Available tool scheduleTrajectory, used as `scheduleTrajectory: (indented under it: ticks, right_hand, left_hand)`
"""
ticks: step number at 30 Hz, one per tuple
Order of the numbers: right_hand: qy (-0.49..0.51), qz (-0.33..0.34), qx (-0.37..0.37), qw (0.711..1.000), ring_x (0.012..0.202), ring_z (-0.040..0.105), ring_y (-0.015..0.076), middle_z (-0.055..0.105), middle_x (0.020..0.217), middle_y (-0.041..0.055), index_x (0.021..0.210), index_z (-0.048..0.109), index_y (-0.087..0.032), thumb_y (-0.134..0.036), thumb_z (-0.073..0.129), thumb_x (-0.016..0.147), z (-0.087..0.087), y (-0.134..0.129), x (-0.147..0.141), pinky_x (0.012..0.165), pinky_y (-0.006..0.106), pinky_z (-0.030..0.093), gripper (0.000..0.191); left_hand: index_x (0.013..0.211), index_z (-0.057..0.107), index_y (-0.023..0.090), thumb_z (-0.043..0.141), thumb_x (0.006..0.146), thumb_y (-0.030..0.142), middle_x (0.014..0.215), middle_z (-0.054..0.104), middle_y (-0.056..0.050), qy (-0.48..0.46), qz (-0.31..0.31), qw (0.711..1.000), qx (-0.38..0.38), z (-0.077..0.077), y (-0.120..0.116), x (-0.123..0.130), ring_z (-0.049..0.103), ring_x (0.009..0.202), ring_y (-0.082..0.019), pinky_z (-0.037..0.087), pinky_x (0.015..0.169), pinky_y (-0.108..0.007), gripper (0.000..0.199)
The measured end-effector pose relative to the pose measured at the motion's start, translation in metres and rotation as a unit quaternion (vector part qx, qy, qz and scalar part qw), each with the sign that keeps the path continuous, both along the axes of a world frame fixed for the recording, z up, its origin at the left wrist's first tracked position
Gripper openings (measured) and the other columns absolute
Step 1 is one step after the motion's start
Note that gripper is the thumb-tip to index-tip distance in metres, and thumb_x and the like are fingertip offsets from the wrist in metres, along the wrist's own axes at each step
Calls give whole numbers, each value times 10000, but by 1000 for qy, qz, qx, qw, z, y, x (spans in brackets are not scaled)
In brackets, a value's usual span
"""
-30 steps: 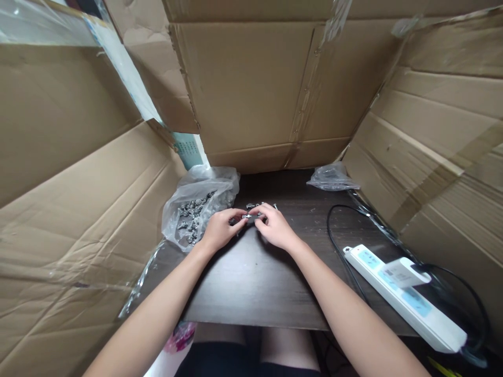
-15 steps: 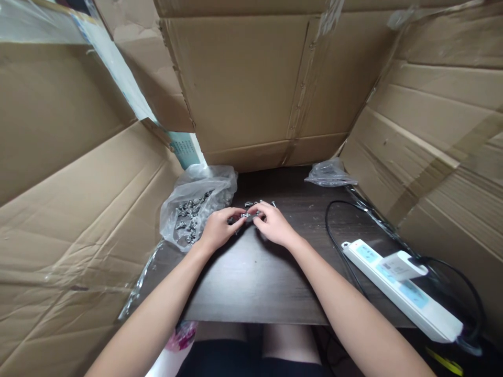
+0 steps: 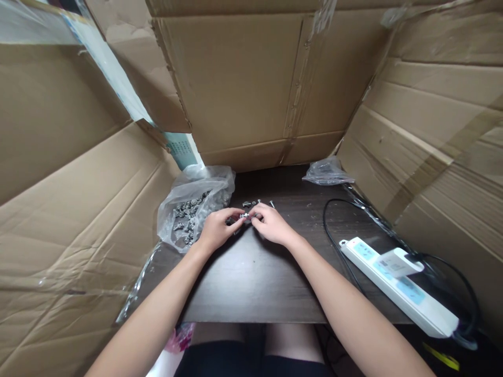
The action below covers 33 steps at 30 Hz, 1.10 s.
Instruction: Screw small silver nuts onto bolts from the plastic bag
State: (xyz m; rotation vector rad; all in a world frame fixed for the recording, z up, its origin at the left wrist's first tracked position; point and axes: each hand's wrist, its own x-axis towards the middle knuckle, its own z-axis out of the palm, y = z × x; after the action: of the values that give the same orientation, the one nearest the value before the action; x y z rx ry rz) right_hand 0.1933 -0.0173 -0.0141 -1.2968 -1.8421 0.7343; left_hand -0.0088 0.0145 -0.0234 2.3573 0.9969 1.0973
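Note:
Between my two hands is a small shiny metal part (image 3: 245,215), its exact shape too small to make out. My left hand (image 3: 222,226) pinches its left end between thumb and fingers. My right hand (image 3: 270,223) has its thumb and fingers closed on the right end. Just beyond my fingers, a small metal fitting (image 3: 247,204) and a screw (image 3: 272,204) lie on the dark table (image 3: 255,293). To the left of my left hand, an open clear plastic bag (image 3: 167,220) holds several metal pieces (image 3: 188,209).
Cardboard walls (image 3: 243,78) enclose the table at the back and sides. A crumpled clear bag (image 3: 328,172) lies at the back right. On the right are a white power strip (image 3: 428,314) with a plugged-in white adapter (image 3: 401,262) and a black cable (image 3: 326,220).
The right fingers have shifted slightly closer to the left ones around the small metal part. The whole view has moved slightly.

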Motion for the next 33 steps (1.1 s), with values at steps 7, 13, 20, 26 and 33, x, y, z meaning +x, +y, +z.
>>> scheduleTrajectory:
  ticks: [7,13,20,26,33]
  right_hand:
    - [40,-1,21,999,827,608,138,626,1031,39,977,680,-182,-14,519,844,3,-2,-1,767,286,476,268]
    - [5,-5,11,1000,812,587,146,616,950,30,868,685,-177,-25,540,839,2,-2,-1,783,297,470,212]
    - [26,-19,25,999,775,591,126,630,985,27,922,680,-178,-15,537,823,1,0,-1,765,278,471,238]
    - [0,-7,11,1000,796,591,142,628,912,28,795,684,-177,-24,543,832,0,0,-1,766,283,464,211]
    - [38,-27,18,999,772,584,130,642,970,28,918,708,-182,-10,525,821,0,0,-1,742,271,465,269]
  left_hand:
    - [1071,765,224,700,934,365,922,786,-10,3,-3,1000,9,0,0,0,732,788,-162,564,733,-257,208]
    - [1048,759,217,677,948,380,928,784,-21,12,-4,1000,24,0,0,-1,734,796,-171,570,740,-269,208]
    - [1058,757,223,685,941,382,931,787,-20,9,-4,1000,21,0,0,0,738,802,-175,576,753,-276,211]
    - [1041,751,219,685,938,387,918,785,-26,18,-2,1000,13,0,0,-1,738,808,-182,580,754,-283,208]
    - [1055,750,227,701,930,357,920,784,-21,20,-7,1000,15,1,0,-1,737,811,-178,578,758,-275,187]
